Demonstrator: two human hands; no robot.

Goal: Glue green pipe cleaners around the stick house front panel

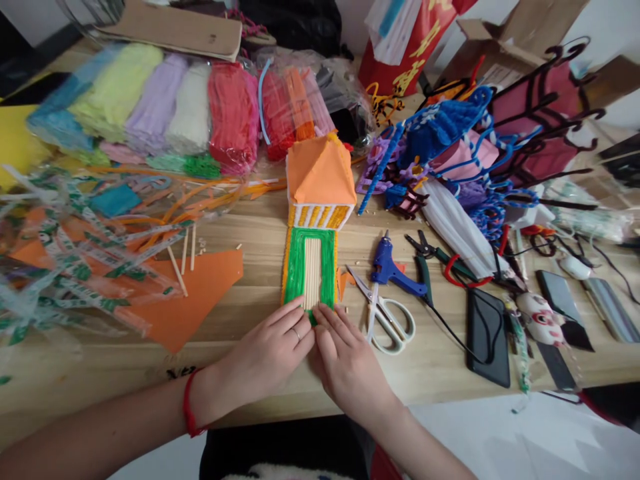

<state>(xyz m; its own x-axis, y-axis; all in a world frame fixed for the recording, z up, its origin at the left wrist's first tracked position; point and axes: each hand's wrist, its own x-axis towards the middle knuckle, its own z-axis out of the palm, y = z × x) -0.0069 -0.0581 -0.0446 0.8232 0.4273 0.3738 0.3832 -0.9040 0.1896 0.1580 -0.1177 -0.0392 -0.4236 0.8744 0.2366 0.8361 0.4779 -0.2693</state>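
A small craft model house (321, 175) with an orange peaked roof stands at the far end of a green base (296, 267) edged in orange. A strip of thin wooden sticks (313, 267) runs down the middle of this base. My left hand (273, 347), with a ring and a red wrist cord, has its fingers closed at the base's near left corner. My right hand (350, 357) grips the near right end, its fingers bent over the edge. The two hands almost touch, and both thumbs are partly hidden.
White-handled scissors (393, 327) and a blue glue gun (387, 263) lie right of the base, with pliers (425, 257) and a phone (487, 337) beyond. Orange sheet (195, 293) and plastic scraps (100, 260) spread leftward. Bagged pipe cleaners (190, 110) line the back; lantern-like crafts (465, 147) crowd the right.
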